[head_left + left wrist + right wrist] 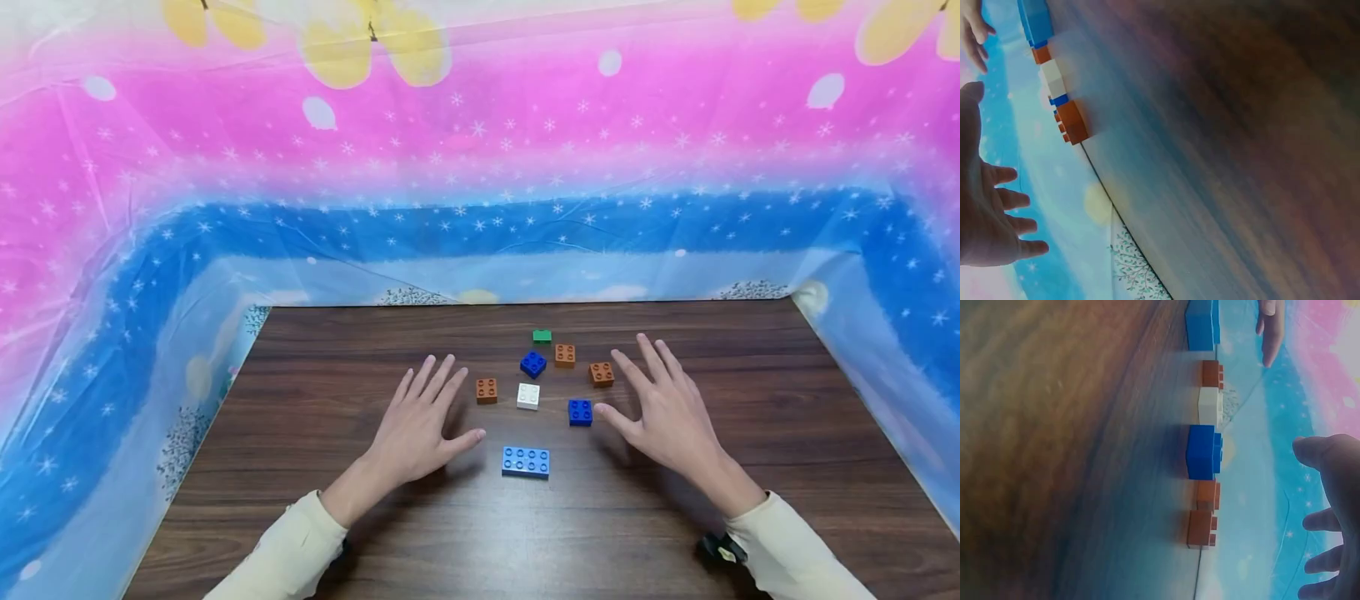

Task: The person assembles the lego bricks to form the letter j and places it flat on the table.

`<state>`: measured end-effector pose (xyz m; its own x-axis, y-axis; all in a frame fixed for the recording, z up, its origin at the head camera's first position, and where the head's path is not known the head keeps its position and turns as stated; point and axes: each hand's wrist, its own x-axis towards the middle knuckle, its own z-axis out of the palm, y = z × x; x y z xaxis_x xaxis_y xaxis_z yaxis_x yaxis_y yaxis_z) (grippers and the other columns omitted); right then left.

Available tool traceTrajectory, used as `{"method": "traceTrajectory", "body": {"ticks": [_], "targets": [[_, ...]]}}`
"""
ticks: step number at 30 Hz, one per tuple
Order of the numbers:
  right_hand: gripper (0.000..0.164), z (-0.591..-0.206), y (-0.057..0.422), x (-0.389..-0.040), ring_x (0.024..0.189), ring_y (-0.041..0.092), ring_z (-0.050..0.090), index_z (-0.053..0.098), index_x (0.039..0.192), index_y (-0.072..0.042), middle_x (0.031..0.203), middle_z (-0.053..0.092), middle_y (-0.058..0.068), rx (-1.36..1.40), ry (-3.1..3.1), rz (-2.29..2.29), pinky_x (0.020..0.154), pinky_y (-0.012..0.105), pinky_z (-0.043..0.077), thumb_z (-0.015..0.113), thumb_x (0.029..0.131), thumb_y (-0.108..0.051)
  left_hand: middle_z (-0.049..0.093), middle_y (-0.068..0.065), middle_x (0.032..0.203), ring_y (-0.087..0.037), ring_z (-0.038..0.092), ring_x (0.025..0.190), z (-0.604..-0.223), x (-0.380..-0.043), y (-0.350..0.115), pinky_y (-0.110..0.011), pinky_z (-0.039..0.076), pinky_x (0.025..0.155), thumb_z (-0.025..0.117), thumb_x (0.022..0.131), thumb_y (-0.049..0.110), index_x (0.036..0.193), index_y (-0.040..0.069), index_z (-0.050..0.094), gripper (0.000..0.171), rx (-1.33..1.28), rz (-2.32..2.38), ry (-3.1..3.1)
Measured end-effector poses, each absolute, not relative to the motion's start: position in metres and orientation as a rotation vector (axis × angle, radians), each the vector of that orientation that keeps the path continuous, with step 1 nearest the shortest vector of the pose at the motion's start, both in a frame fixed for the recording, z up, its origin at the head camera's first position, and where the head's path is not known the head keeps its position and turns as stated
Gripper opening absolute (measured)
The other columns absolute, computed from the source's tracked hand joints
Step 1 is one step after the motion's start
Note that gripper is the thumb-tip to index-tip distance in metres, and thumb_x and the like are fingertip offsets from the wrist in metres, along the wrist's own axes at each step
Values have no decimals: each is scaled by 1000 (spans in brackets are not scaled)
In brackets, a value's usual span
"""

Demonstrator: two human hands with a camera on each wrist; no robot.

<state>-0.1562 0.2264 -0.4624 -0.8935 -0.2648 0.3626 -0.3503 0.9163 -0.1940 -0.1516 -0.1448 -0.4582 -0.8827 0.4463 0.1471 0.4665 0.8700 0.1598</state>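
Observation:
Between my two hands, toy building bricks lie spread on the table. My left hand [422,425], fingers spread and holding nothing, hovers left of an orange brick [487,391]. My right hand [671,417] is likewise spread and bare, its thumb close to a dark blue brick [580,412] and its fingers near another orange brick [602,374]. Nearest me lies a longer light blue brick [526,462]. A white brick [528,396] sits in the middle. Behind it are a second dark blue brick [533,363], a third orange brick [565,356] and a small green brick [542,336].
The dark wooden table [315,533] ends at a straight back edge. A pink and blue patterned cloth [480,167] hangs behind it and along both sides. A small black object [722,548] shows under the right sleeve [787,542].

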Motion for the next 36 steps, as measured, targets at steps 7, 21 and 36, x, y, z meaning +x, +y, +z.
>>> {"method": "traceTrajectory", "body": {"ticks": [7,21,36], "targets": [[80,-466,223,-148,148,47,29,52,150,-14,163,31,23,482,-2758,381,102,74,35,72,88,-60,26,-12,168,-34,24,154,-460,-146,-140,-53,23,121,53,96,68,159,11,37,87,-895,-339,-2876],[79,-469,219,-141,142,47,38,54,149,-11,158,40,21,566,-2777,444,107,67,36,70,90,-60,40,-8,161,-28,35,149,-466,-142,-126,-52,31,117,63,93,64,156,15,43,82,-1111,-591,-2857],[72,-479,212,-138,138,43,45,55,147,-13,151,49,19,590,-2843,503,106,65,39,71,91,-55,47,-4,157,-26,42,145,-473,-142,-107,-51,34,116,65,90,67,155,16,45,85,-1235,-717,-2996]]}}
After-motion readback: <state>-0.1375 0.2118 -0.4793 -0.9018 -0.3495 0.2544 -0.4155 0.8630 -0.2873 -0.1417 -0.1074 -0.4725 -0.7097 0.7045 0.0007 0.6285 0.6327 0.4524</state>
